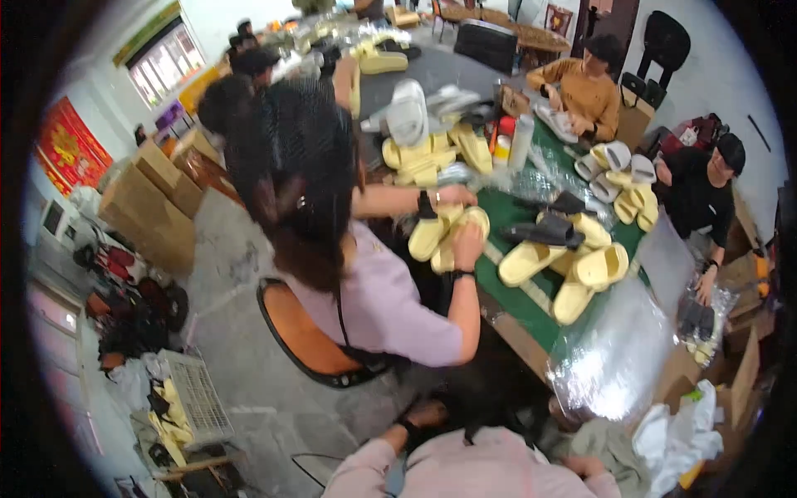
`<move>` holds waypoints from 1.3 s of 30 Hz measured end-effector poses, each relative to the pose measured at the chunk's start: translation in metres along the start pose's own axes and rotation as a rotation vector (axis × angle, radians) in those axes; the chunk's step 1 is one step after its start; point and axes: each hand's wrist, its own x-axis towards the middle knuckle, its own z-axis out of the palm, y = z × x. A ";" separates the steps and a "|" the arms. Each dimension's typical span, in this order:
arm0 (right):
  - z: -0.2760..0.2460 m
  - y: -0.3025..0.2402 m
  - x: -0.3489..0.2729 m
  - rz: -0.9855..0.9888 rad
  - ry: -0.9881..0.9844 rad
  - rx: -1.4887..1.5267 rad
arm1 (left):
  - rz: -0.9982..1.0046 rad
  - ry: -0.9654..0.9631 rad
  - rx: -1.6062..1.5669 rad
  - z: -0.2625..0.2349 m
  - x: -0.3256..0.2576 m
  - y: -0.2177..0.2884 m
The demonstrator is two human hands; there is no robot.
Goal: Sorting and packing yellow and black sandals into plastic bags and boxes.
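My left hand point(429, 412) is low in the picture, past a pink sleeve and a black wristband. Dark shadow surrounds it, and its fingers are too blurred to make out. My right hand point(584, 466) shows only in part at the lower edge, beside a grey-green cloth point(610, 448); its fingers are hidden. Beyond my hands, a seated person in a lilac top point(390, 307) has both hands on a pair of yellow slippers point(448, 236). More yellow slippers point(573, 278) lie on the green tabletop point(531, 319), with dark grey slippers point(548, 230) among them.
Clear plastic sheeting point(614, 357) hangs over the near table corner. White bags point(677, 448) lie at the lower right. An orange chair point(311, 336) stands at left, with cardboard boxes point(149, 220) behind. Two co-workers point(585, 91) point(706, 191) are across the table.
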 end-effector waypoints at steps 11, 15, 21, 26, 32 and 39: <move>-0.048 0.003 -0.049 0.043 0.205 -0.231 | -0.653 0.098 -0.470 0.144 -0.111 -0.073; -0.089 -0.010 -0.036 -0.098 0.054 0.037 | -0.670 0.079 -0.426 0.106 -0.120 -0.035; -0.190 -0.063 -0.063 -0.180 -0.072 -0.158 | -1.079 0.372 -0.771 0.110 -0.120 0.005; -0.250 -0.170 -0.097 -0.248 -0.175 -0.308 | -1.191 0.302 -1.118 0.118 -0.111 0.009; -0.290 -0.166 -0.026 -0.316 0.190 -0.863 | -1.296 0.494 -1.371 0.132 -0.107 0.023; -0.298 -0.310 -0.089 -0.867 0.119 -1.039 | -1.341 0.547 -1.735 0.029 -0.140 0.083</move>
